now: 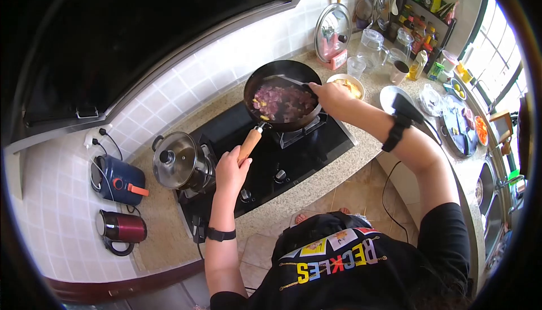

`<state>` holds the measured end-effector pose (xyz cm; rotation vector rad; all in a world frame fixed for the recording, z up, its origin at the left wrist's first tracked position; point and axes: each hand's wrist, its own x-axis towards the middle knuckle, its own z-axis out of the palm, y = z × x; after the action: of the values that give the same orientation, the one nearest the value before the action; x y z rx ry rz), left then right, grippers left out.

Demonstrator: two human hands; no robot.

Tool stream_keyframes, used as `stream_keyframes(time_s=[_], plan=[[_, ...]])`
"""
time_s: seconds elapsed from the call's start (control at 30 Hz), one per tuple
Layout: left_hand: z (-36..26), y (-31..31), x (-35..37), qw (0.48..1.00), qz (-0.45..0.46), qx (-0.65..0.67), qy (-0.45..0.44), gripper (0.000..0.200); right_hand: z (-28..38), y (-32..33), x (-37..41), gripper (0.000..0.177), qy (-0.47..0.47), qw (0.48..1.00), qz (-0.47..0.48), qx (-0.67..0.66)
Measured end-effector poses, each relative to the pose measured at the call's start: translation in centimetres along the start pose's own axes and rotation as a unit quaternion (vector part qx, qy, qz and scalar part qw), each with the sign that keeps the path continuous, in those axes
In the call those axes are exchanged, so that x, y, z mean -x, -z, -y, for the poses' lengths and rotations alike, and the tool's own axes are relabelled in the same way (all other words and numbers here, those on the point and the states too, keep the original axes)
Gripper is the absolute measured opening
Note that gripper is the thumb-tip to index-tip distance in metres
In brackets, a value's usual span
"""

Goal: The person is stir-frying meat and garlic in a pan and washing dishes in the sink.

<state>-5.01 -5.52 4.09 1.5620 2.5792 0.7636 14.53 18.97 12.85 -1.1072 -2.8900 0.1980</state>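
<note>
- Hands, two, well apart: left hand [228, 169] closed around the wooden handle [250, 143] of the wok; right hand [334, 100] clenched on the dark grip of a metal utensil [291, 79], its working end not clearly made out.
- Wok [305, 74], dark, one; seated on the farther burner of the black hob [316, 155], which is set into the stone desk [155, 248].
- Contents of wok: reddish-pink meat pieces [279, 101], spread over the bottom, with a few yellow bits [265, 118] at the side nearer the handle; some pieces look raw.
- Step in hand, as judged: stirring and turning the meat pieces, wok steadied by its handle; cooking seems at an early stage.
- Next move, as judged: calls for a firm left grip and a low sweep of the utensil under the pieces, keeping them inside the rim.
- Beside the wok, right: bowl [363, 94] with yellowish contents; beyond it, a pale plate [393, 100].
- Left of the wok: lidded steel pot [180, 162], on the nearer burner.
- Against the tiled wall: glass lid [333, 26], stood on edge.
- Far left: blue appliance [119, 177]; red kettle [125, 227].
</note>
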Motion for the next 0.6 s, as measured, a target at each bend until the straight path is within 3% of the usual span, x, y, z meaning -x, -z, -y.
stream_keyframes(time_s=[0.13, 0.2, 0.23, 0.33, 0.4, 0.47, 0.6], plan=[[0.3, 0.3, 0.0, 0.999, 0.019, 0.027, 0.002, 0.046, -1.9, -2.4, -0.9, 0.044, 0.101, 0.993, -0.001, -0.054], [0.6, 0.1, 0.2, 0.998, 0.024, 0.056, 0.017, 0.046, -3.3, -1.3, 0.3, 0.048, 0.156, 0.981, 0.068, 0.092], [0.6, 0.1, 0.0, 0.998, 0.026, 0.058, 0.014, 0.046, -3.7, 0.1, 1.4, 0.054, 0.199, 0.971, 0.046, 0.123], [0.3, 0.2, 0.1, 0.998, 0.03, 0.045, 0.016, 0.045, -4.2, 5.1, 3.2, 0.048, 0.217, 0.962, -0.019, 0.167], [0.5, 0.2, 0.2, 0.999, 0.023, 0.048, 0.003, 0.046, -3.9, 8.9, 3.6, 0.048, 0.142, 0.977, 0.006, 0.157], [0.8, 0.1, 0.4, 0.998, 0.019, 0.058, 0.0, 0.047, -4.5, 11.5, 4.2, 0.05, 0.179, 0.971, -0.006, 0.156], [0.8, 0.0, 0.3, 0.998, 0.024, 0.063, 0.013, 0.047, -4.0, 9.3, 3.0, 0.043, 0.211, 0.95, 0.026, 0.23]])
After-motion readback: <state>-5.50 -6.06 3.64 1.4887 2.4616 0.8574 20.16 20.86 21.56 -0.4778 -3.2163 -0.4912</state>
